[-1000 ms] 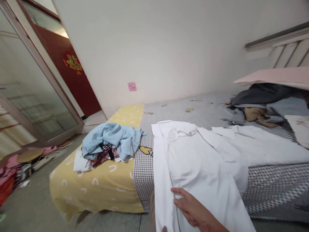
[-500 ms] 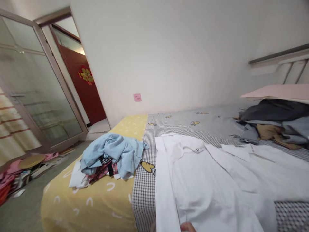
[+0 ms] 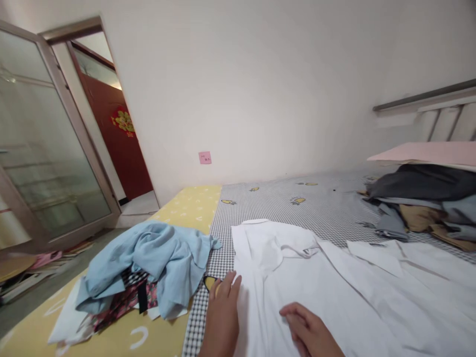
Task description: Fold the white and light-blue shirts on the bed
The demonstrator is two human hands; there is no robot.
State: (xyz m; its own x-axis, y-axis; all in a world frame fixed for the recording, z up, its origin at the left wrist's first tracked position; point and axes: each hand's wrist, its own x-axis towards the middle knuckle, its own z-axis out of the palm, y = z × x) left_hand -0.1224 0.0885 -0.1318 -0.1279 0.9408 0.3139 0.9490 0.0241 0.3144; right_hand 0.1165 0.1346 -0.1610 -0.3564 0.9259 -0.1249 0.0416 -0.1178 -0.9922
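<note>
A white collared shirt [image 3: 297, 277] lies spread on the checked bed cover, its left side folded inward in a long strip. My left hand [image 3: 223, 312] is at the shirt's left edge, fingers stretched out and slightly apart, with nothing in them. Over the front of the same shirt is my right hand [image 3: 310, 329], its fingers loosely extended to the left and holding nothing I can see. Whether that hand presses on the cloth, I cannot tell. A second white garment [image 3: 427, 282] lies to the right, partly against the first.
A crumpled light blue garment [image 3: 159, 263] tops a clothes pile on the yellow bedding [image 3: 197, 206] at left. Dark folded clothes [image 3: 420, 183] under a pink board [image 3: 424, 152] sit at right. Beyond the checked cover [image 3: 267, 198] rises a wall; a glass door [image 3: 55, 144] stands left.
Both hands have come up into view over the shirt; before, only fingertips showed at the bottom edge. The strip on the shirt's left side lies flatter. The view has shifted slightly.
</note>
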